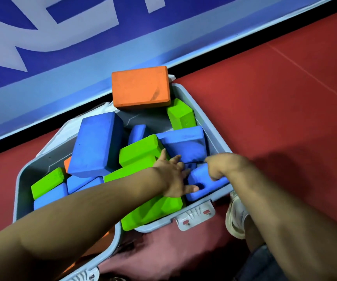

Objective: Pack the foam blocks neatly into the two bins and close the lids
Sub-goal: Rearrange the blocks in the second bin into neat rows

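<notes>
A grey plastic bin (pixel 214 136) sits on the red floor, heaped with blue, green and orange foam blocks. An orange block (pixel 140 87) lies tilted on the bin's far rim. A large blue block (pixel 96 147) leans on the pile at the left, with a green block (pixel 140 151) in the middle. My right hand (pixel 219 166) grips a blue block (pixel 203 184) at the bin's near right corner, fingers curled over its top edge. My left hand (pixel 174 175) has spread fingers, the thumb pressing the same blue block, the fingers touching the green block.
A second grey bin (pixel 115 246) shows at the bottom left under my left arm, something orange inside. A white latch (pixel 196 216) hangs on the first bin's near rim. My shoe (pixel 236 216) stands just right of it. A blue banner wall (pixel 62 37) runs behind.
</notes>
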`<state>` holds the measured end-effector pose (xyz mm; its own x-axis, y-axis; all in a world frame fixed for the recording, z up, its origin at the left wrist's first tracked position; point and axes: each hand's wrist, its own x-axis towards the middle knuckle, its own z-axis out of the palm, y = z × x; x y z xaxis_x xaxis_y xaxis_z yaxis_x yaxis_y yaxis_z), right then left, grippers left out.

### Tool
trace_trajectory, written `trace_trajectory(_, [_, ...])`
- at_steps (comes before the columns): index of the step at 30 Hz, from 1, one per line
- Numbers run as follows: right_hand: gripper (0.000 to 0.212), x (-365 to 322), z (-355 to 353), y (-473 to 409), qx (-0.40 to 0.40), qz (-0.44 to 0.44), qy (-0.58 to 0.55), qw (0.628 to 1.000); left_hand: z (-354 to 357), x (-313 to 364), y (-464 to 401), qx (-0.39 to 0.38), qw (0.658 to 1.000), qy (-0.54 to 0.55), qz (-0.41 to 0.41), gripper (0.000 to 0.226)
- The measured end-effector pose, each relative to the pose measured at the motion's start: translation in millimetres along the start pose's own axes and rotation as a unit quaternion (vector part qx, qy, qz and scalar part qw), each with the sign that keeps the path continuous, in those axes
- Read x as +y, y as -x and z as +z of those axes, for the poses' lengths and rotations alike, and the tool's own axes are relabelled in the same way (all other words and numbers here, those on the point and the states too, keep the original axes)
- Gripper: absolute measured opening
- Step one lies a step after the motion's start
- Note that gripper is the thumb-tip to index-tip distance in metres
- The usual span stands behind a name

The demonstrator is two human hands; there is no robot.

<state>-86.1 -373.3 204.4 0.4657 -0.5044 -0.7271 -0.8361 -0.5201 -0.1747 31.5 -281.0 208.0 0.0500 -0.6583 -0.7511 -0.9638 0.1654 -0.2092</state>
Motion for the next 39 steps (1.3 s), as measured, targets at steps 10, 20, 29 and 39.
trace_trajectory(10, [0.047, -17.1, -13.4, -8.1, 0.104, -0.034, -0.004, 0.994, 12.9, 0.2, -2.7, 0.215, 0.974, -0.027, 0.061, 0.062])
trace_trajectory(20, [0.054, -29.4, -58.7, 9.6, 0.236, -0.130, -0.346, 0.898, -33.7, -76.4, 25.2, 0.260, 0.945, 0.196, -0.006, 0.045])
trace_trajectory(29, [0.052, 8.4, -57.4, 13.7, 0.284, -0.064, -0.461, 0.838, -59.4, -120.1, -87.3, 0.129, 0.959, 0.244, -0.071, 0.065])
trace_trajectory(39, [0.053, 19.1, -34.8, -18.6, 0.252, -0.008, -0.388, 0.886, -3.3, -93.5, -191.9, 0.164, 0.978, 0.127, -0.012, 0.104])
